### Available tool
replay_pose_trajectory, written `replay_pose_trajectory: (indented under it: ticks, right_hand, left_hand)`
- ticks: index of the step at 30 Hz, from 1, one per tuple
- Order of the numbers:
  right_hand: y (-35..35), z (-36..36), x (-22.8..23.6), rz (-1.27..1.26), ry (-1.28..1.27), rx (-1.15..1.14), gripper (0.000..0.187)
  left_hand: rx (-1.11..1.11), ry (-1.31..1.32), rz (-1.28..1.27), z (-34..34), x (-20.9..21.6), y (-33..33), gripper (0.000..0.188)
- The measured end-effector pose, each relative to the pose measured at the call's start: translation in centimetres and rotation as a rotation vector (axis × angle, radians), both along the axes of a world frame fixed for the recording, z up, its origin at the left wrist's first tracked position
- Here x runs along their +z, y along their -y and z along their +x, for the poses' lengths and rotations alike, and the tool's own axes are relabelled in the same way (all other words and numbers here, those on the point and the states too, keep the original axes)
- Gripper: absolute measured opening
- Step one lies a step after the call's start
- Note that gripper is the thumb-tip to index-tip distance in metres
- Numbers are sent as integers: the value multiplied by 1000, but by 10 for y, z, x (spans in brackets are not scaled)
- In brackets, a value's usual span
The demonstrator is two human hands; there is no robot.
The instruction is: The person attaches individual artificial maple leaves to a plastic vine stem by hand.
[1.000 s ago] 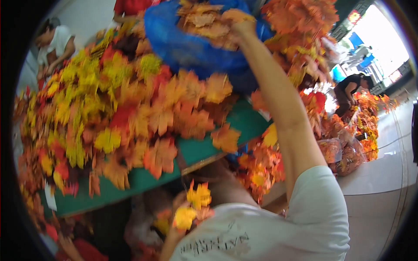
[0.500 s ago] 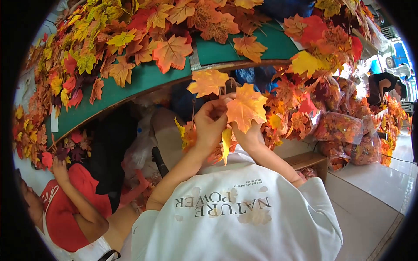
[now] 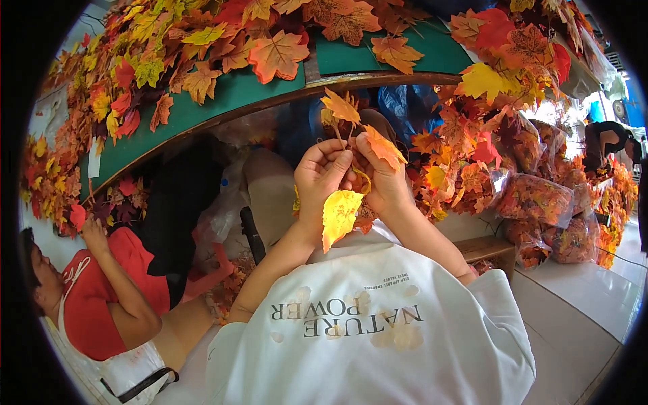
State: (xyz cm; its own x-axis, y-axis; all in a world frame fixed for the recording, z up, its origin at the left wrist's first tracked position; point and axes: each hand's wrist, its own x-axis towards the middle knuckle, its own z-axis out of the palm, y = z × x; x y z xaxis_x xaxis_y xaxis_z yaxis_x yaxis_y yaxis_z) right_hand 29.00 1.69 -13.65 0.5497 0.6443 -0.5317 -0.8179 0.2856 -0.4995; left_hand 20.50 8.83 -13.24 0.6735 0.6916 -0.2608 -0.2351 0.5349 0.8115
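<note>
In front of my chest, my left hand (image 3: 320, 177) and my right hand (image 3: 386, 183) meet with fingers pinched on the thin stems of an artificial maple leaf spray. One of its orange leaves (image 3: 341, 106) rises above the fingertips. Another orange leaf (image 3: 385, 146) stands edge-on by my right thumb. Below my left hand hangs a yellow leaf (image 3: 341, 214), bright on its face. Exactly where the stems join is hidden by the fingers.
Loose autumn leaves are heaped on a green table (image 3: 223, 113) ahead. Bagged leaves (image 3: 536, 200) are stacked at the right beside a wooden box (image 3: 486, 251). A co-worker in red (image 3: 128, 297) sits at the left, holding a red leaf. Another person (image 3: 601, 145) bends over far right.
My hands have turned the spray, so the leaf by my right hand now shows edge-on. The yellow leaf has swung to face upward. The right thumb has come up against the stems.
</note>
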Motion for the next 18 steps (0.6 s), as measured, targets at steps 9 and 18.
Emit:
replay_pose_trajectory:
  ticks: [9,18]
  right_hand:
    - [1,0,-2,46,24,7,20]
    - [3,4,-21,47,-133,15,17]
  left_hand:
    - [-5,8,26,1,-6,-2,17]
    - [-33,-12,-18,3,-7,-2,17]
